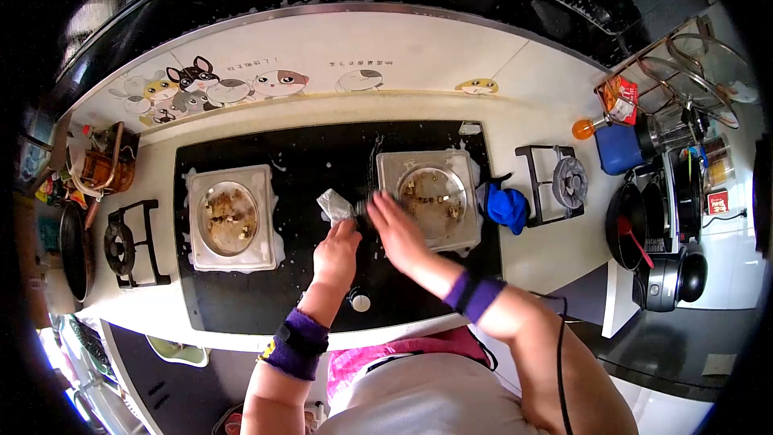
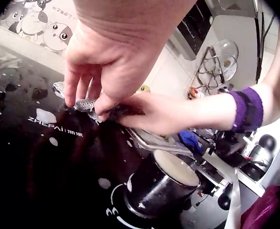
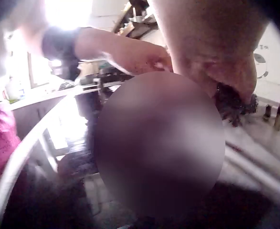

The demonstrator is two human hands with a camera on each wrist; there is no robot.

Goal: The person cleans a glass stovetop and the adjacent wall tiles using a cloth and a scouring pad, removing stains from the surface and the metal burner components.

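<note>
A silvery, mesh-like piece (image 1: 334, 205) is pinched in the fingers of my left hand (image 1: 334, 258), over the middle of the black glass hob (image 1: 322, 153). In the left wrist view the silvery piece (image 2: 85, 104) pokes out beneath my left hand (image 2: 116, 57). My right hand (image 1: 403, 238) is just to the right, fingers pointing up and left. The right wrist view has a dark, crinkled scrubber (image 3: 233, 102) in the grip of my right hand (image 3: 226, 67); a blurred disc covers much of that view.
Two square burner trays (image 1: 266, 254) (image 1: 386, 163) hold brown residue, with white foam around them. Removed pot supports (image 1: 153, 242) (image 1: 531, 185) stand on the counter either side. A blue cloth (image 1: 507, 207) lies right of the hob, a knob (image 1: 361, 303) near its front edge.
</note>
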